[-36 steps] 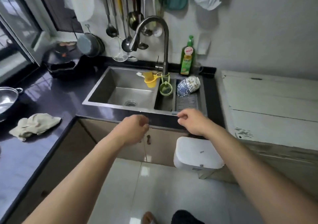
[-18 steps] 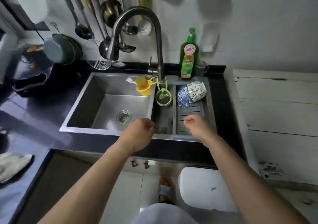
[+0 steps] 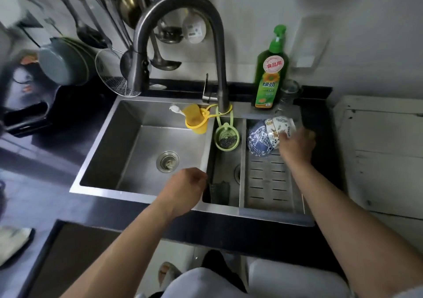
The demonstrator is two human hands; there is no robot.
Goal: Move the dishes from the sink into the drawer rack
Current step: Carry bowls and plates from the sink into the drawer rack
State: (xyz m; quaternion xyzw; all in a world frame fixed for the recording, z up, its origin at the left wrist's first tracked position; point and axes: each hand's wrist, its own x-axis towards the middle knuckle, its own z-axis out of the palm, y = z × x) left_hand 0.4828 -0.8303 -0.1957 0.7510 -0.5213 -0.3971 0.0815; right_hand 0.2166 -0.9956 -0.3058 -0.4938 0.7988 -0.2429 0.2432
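Observation:
Two bowls lie stacked on their sides at the far end of a slotted steel drain tray (image 3: 270,183) in the sink's right basin: a blue-patterned bowl (image 3: 257,140) and a white floral bowl (image 3: 280,122) nested behind it. My right hand (image 3: 297,146) is at the bowls, thumb on the white bowl and fingers curled round its right side. My left hand (image 3: 185,190) hovers in a loose fist over the sink's front edge and holds nothing. No drawer rack is in view.
The left basin of the sink (image 3: 142,146) holds only its drain. A tall faucet (image 3: 180,7) arches over it, with a yellow cup (image 3: 195,121) and a green strainer (image 3: 226,137) hanging from it. A green soap bottle (image 3: 271,78) and a glass (image 3: 289,92) stand behind the bowls.
I have stepped close to the sink. My right hand has moved forward from the counter's front edge onto the bowls, and my left hand has risen over the sink's front rim.

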